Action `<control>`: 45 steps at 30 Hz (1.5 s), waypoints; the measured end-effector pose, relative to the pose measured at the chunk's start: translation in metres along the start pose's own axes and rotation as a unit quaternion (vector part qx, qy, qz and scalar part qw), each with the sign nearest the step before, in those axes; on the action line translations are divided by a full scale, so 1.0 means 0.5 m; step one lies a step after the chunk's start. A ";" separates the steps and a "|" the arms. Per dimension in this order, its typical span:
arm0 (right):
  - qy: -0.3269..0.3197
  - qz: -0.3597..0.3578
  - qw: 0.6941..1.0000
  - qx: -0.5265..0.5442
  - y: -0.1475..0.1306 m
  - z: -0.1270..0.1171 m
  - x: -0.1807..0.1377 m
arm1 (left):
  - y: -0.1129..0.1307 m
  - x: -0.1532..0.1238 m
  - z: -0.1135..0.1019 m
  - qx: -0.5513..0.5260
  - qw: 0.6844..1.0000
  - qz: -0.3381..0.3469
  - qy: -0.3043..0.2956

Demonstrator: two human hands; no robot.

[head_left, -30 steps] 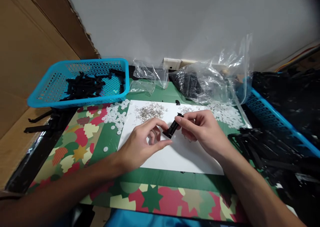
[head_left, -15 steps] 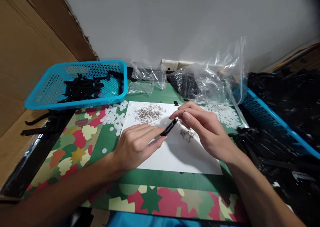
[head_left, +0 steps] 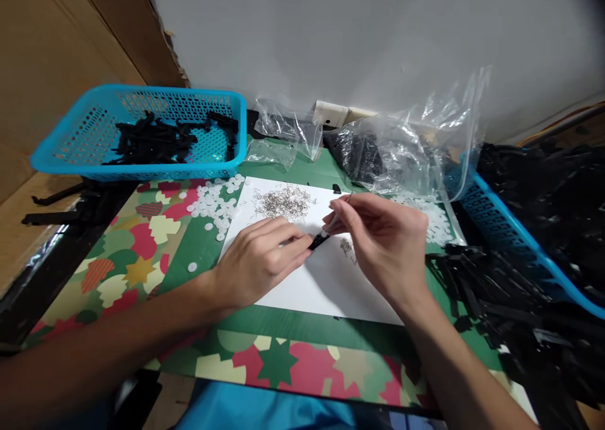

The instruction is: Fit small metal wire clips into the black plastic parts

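My left hand (head_left: 258, 263) rests on a white sheet (head_left: 326, 285) and pinches a small black plastic part (head_left: 317, 241) between thumb and fingers. My right hand (head_left: 382, 241) is closed in a pinch at the part's far end, holding a thin metal pin (head_left: 336, 215) against it. A heap of small metal springs (head_left: 283, 202) lies on the sheet just beyond my left hand. A smaller cluster of springs (head_left: 347, 246) lies by my right thumb.
A blue basket (head_left: 142, 133) of black parts stands at back left. White plastic discs (head_left: 212, 206) lie beside the sheet, more discs (head_left: 437, 222) at right. Clear plastic bags (head_left: 406, 146) sit at the back. A second blue basket (head_left: 515, 234) and loose black parts (head_left: 501, 297) fill the right.
The black part has come lower, nearer the sheet, held by my left hand. My right hand let go of its body and now pinches a thin pin at its tip.
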State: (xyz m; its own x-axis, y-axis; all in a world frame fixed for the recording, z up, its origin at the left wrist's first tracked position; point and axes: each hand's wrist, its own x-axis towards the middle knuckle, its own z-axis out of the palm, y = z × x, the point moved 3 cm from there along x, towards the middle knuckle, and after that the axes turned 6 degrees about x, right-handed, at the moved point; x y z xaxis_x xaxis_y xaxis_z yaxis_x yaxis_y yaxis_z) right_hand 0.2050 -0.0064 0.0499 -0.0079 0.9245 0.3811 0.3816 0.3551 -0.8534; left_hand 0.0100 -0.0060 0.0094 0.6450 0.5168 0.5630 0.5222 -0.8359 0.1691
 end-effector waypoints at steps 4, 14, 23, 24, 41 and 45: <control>-0.023 -0.007 1.000 -0.015 0.009 0.020 -0.002 | 0.006 0.004 -0.004 0.012 1.000 0.014 -0.012; -0.027 -0.040 0.996 -0.078 0.002 0.022 -0.005 | 0.005 0.005 -0.003 0.010 1.000 0.021 -0.012; -0.014 -0.117 0.979 -0.164 -0.012 0.032 -0.016 | 0.011 0.009 -0.004 -0.014 0.999 0.025 -0.033; -0.009 -0.128 0.977 -0.168 -0.013 0.033 -0.018 | 0.012 0.010 -0.004 -0.017 0.999 0.026 -0.034; 0.010 -0.149 0.975 -0.166 -0.020 0.032 -0.039 | 0.012 0.004 0.003 -0.049 0.998 0.015 -0.038; 0.033 -0.177 0.964 -0.195 -0.012 0.037 -0.054 | 0.010 0.001 0.004 -0.054 0.998 0.012 -0.041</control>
State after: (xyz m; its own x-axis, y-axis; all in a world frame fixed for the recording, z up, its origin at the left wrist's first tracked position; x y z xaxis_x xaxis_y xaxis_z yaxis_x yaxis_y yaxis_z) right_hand 0.1857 -0.0309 0.0380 -0.1475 0.7394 0.6569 0.6840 0.5560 -0.4722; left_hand 0.0139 -0.0095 0.0091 0.7021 0.5061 0.5009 0.4455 -0.8610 0.2454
